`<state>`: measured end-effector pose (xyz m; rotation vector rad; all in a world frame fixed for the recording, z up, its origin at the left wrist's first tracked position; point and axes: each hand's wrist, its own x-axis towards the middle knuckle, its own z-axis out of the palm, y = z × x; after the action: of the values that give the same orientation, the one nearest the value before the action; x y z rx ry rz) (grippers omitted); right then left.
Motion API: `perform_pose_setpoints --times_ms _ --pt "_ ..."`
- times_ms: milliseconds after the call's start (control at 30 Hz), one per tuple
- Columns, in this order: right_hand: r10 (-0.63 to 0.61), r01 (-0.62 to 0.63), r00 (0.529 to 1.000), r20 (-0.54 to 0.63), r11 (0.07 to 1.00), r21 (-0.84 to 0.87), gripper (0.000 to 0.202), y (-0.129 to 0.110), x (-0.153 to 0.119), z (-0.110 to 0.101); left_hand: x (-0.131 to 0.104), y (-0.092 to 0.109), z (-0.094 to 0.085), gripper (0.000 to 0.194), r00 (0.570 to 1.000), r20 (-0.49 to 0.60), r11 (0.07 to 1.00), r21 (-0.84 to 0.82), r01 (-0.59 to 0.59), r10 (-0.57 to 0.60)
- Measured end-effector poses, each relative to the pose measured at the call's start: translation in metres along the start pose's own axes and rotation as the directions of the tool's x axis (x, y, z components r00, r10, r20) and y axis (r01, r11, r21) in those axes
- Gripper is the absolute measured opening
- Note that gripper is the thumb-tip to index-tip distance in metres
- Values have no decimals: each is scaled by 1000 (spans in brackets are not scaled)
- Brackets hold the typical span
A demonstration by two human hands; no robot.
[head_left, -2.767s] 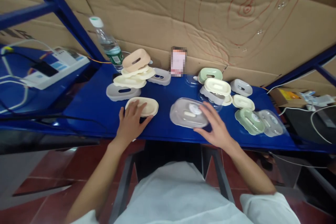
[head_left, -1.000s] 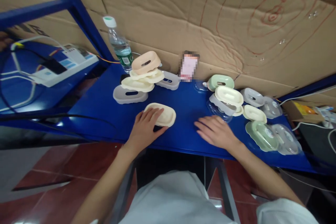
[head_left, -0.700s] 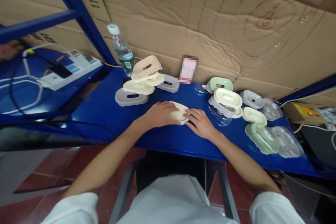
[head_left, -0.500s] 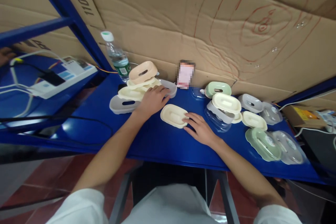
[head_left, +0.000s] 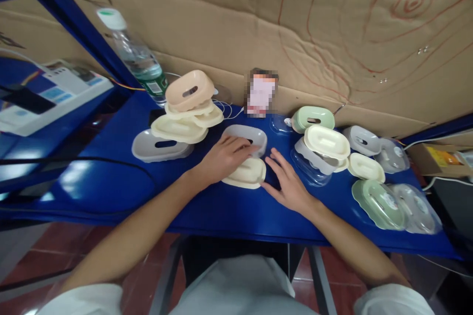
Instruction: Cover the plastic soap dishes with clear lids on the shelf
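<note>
- I see a green label [head_left: 155,86] on the bottle [head_left: 138,64]; its print is too small for me to read.
- I make out a "1" and red curved lines on the cardboard [head_left: 221,19].
- The tray [head_left: 247,174] is cream, oval and shallow, lying between the hands, just in front of a slotted grey shell [head_left: 242,132].
- The left hand [head_left: 226,158] lies over both, fingers bent; I cannot tell whether it grips.
- The right hand [head_left: 290,188] is spread open at the tray's right end.
- Blue table [head_left: 225,214] stretches from the tray to the front edge.
</note>
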<state>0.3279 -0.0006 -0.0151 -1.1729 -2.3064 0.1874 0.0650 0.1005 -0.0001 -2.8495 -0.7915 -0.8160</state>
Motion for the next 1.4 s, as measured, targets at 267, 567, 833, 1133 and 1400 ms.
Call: perform_pose_setpoints --times_ms 267,567,833,1133,1400 --pt "-47 48 999 21 997 -66 50 2 -1 -1 -3 35 -19 18 981 84 962 -224 -154 176" --pt "-38 37 994 103 999 10 37 -4 3 -3 -19 -6 -33 86 834 533 910 -260 323 -143" --pt "12 -11 994 110 1000 -11 41 5 3 2 -16 3 -6 73 894 440 932 -285 226 -82" --pt "-8 16 996 89 997 -81 41 8 4 2 -24 6 3 74 888 441 944 -220 245 -128" --pt "-22 31 993 117 996 -81 46 9 3 3 -15 9 -4 65 922 360 952 -205 230 -145"
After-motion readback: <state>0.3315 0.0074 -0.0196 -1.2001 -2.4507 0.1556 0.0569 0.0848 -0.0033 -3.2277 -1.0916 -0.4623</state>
